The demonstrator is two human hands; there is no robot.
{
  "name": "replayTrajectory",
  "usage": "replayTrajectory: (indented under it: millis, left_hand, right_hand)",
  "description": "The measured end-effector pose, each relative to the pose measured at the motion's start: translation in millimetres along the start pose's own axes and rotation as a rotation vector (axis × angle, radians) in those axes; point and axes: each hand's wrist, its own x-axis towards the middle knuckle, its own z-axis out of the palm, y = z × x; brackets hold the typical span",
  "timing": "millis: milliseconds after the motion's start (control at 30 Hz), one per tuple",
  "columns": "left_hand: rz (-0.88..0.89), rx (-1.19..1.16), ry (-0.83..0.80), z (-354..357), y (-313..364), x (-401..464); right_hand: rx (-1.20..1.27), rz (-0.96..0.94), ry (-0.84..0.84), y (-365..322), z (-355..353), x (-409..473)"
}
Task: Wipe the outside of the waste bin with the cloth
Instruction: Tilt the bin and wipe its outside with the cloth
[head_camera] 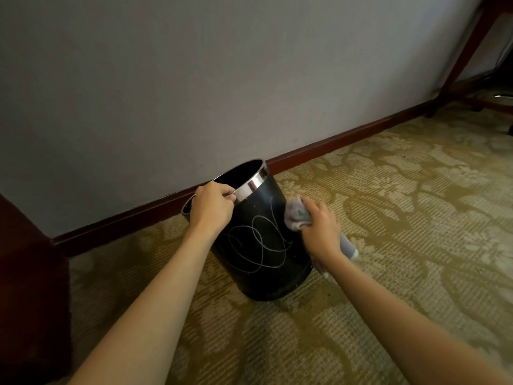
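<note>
I see a grey wall [194, 79] filling the upper part of the view behind the waste bin [266, 259], with a dark red-brown skirting board [347, 140] running along its foot. In front of the bin and off to its right spreads a patterned olive and cream carpet [416, 218]. To the left of the bin, at the frame edge, stands a dark wooden piece of furniture [27, 273]; far off to the bin's right, reddish wooden legs [466, 56] rise against the wall.

The waste bin itself is black with a shiny metal band [254, 186] round its open mouth, standing on the carpet close to the skirting and tipped towards the wall. Pale looping scribbles [258, 245] mark the side facing me.

My left hand [212, 208] is closed over the near rim of the bin, fingers curled onto the metal band. My right hand [320, 229] is at the bin's right side, fingers bunched round a grey cloth [295, 215]; the crumpled front of the cloth lies against the bin's wall, while its loose tail hangs out behind the hand, on the side away from the bin.
</note>
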Motion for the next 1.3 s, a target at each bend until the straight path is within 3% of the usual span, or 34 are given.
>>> replayTrajectory:
  millis: [133,267,500,600,700,867,1033,1133,1300]
  left_hand:
    - [0.017,0.062,-0.005,6,8,-1]
    - [-0.017,0.039,0.001,6,6,2]
    - [-0.078,-0.026,0.053,-9,-8,8]
    - [-0.077,0.007,0.074,-10,-10,8]
    - [-0.030,0.035,0.091,-6,-5,1]
    - [0.005,0.067,0.048,6,12,-10]
    - [0.012,0.068,0.028,7,10,-6]
    - [-0.042,0.070,0.072,3,4,-2]
    - [-0.061,0.091,0.081,-8,-3,4]
  right_hand:
    - [0.125,-0.144,0.139,-39,-3,17]
    - [0.149,-0.185,0.163,-32,5,10]
    - [-0.302,-0.025,-0.107,43,15,-32]
    - [-0.367,0.039,-0.167,51,12,-37]
    - [-0.249,0.056,-0.101,25,9,-26]
    - [0.056,-0.109,0.102,-33,2,3]
    - [0.061,-0.214,0.153,-38,3,2]
    - [-0.069,-0.219,0.094,-9,12,-16]
    - [-0.318,-0.070,-0.126,55,13,-40]
